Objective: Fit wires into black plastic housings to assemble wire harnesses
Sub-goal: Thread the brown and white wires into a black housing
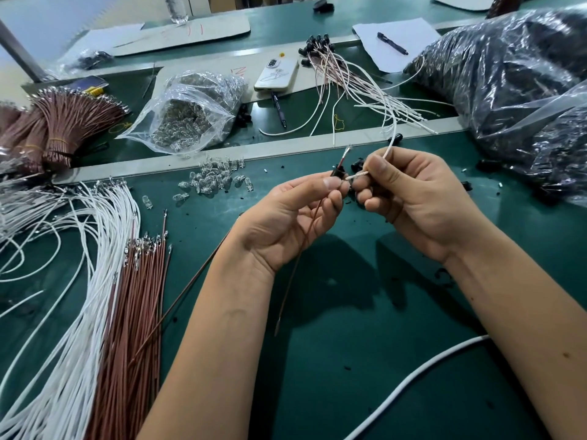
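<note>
Worktop: green mat (365, 360) is seen under both forearms, with a pale rail (286, 147) crossing it further back.
Near edge: a white cable (413, 379) is laid in a curve toward the right near corner.
Left near corner: loose white wires (73, 281) and brown wires (133, 306) are spread side by side, metal terminals pointing away.
Left hand: left hand (286, 223) is raised above the middle of the mat; a black housing (337, 172) is pinched between thumb and fingertips, and a brown wire (301, 249) is seen hanging from it past the palm.
Right hand: right hand (419, 198) is held just beside the left; a white wire (359, 175) is pinched between thumb and forefinger, its tip brought up against the housing. Whether the tip is inside cannot be told.
Middle: clear bulbs (212, 181) are scattered just before the rail.
Beyond the rail: an open bag (190, 112) of bulbs is placed left of centre, a phone (277, 75) behind it, and finished harnesses (355, 81) fanned to the right.
Left edge: bundled brown wires (63, 125) are stacked.
Right far corner: a large plastic sack (508, 84) of dark parts is piled.
</note>
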The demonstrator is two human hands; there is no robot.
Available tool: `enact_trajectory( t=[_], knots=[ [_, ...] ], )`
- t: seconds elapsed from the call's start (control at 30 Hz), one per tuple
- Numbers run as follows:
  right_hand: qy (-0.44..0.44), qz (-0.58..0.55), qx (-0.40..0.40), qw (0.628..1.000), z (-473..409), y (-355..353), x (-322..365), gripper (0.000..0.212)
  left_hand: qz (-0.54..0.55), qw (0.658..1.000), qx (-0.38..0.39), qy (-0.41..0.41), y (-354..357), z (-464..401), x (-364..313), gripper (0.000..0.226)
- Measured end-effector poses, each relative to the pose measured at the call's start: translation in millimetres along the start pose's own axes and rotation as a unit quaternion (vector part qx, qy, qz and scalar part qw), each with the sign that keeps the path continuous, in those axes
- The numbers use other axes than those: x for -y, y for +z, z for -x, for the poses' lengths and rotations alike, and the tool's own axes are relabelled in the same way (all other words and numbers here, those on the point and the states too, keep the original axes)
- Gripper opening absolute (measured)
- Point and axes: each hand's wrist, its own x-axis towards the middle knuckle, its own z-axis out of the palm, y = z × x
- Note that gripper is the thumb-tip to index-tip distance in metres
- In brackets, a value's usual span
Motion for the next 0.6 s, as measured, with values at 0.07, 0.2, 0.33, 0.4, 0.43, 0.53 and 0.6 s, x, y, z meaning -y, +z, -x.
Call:
enact_trajectory(
  t=[0.07, 0.2, 0.33, 0.4, 0.43, 0.53, 0.6],
  knots=[
    [-0.008, -0.010, 0.001, 1.000, 0.2, 1.6, -0.5, 0.012, 0.021, 1.000, 0.006, 0.002, -0.4, -0.9, -0.3, 0.009],
    [-0.021, -0.008, -0.007, 1.000, 0.2, 3.4, -1.5, 0.014, 0.022, 1.000, 0.002, 0.012, -1.7, -2.0, -0.3, 0.008],
    [-0.051, 0.009, -0.039, 0.998, -1.0, 1.6, -0.6, 0.017, -0.018, 0.999, -0.026, 0.009, -4.6, -1.9, -3.9, 0.014],
    [-0.074, 0.028, -0.057, 0.995, -1.0, -0.5, 0.4, 0.018, -0.023, 0.999, -0.027, -0.010, -6.3, -1.6, -5.8, 0.019],
    [-0.084, 0.038, -0.064, 0.994, -0.9, -1.0, 0.4, 0.019, -0.020, 0.999, -0.024, -0.023, -7.2, -1.1, -6.2, 0.021],
    [-0.109, 0.064, -0.077, 0.989, -0.9, -1.9, 0.1, 0.021, -0.015, 0.998, 0.005, -0.054, -8.8, -0.1, -5.7, 0.027],
    [-0.117, 0.076, -0.080, 0.987, -1.2, -1.8, -0.4, 0.021, -0.016, 0.998, 0.022, -0.062, -9.5, -0.1, -4.6, 0.028]
  ],
)
